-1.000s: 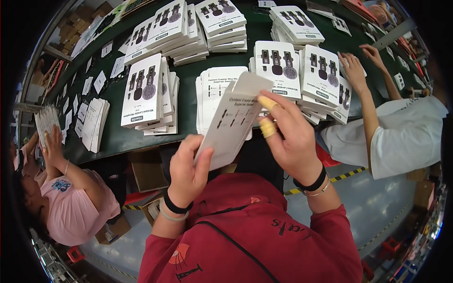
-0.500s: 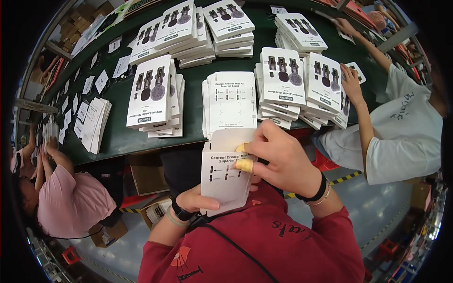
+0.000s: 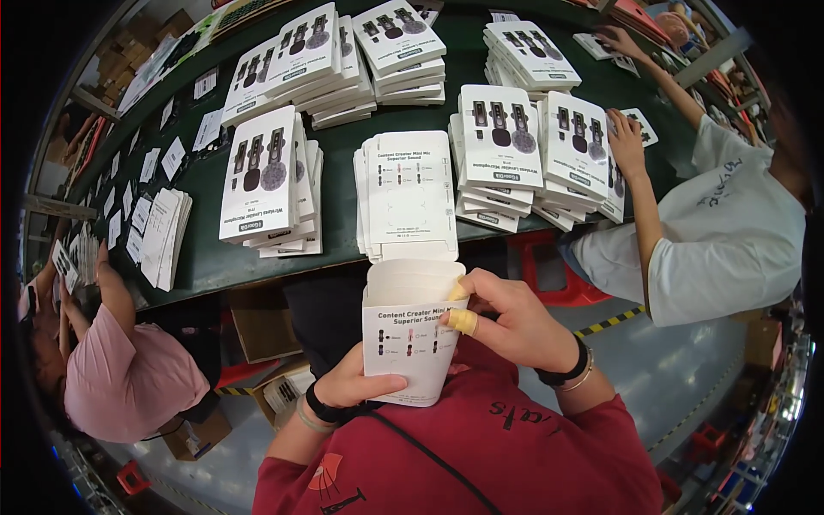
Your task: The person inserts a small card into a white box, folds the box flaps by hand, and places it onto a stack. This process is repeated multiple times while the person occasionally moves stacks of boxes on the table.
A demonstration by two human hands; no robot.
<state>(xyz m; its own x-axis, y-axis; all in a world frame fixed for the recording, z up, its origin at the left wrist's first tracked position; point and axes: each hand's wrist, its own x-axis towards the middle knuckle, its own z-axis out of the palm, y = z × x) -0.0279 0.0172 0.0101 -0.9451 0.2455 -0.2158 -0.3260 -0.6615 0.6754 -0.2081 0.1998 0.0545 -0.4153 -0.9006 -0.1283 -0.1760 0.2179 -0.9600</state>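
Note:
A white printed carton (image 3: 403, 360) is held upright in front of my chest, its top end gaping and a flap standing up behind the opening. My left hand (image 3: 356, 378) grips its lower left side, thumb across the front and fingers behind. At the upper right edge, my right hand (image 3: 506, 322) pinches the carton wall; its thumb and a finger wear yellow wraps. Just beyond the carton, a stack of similar white cartons (image 3: 412, 202) lies at the table's near edge, printed backs up.
Several stacks of finished-looking boxes (image 3: 257, 176) stand on the dark green table (image 3: 232, 266), others at right (image 3: 502, 142). Small white cards are scattered at left. A person in pink (image 3: 137, 369) works at left, another in white (image 3: 712, 232) at right, with a hand beside the boxes.
The carton's mouth has widened and its top flap now stands up. My right hand has moved slightly down and right along its edge. The person at left raises a small pack.

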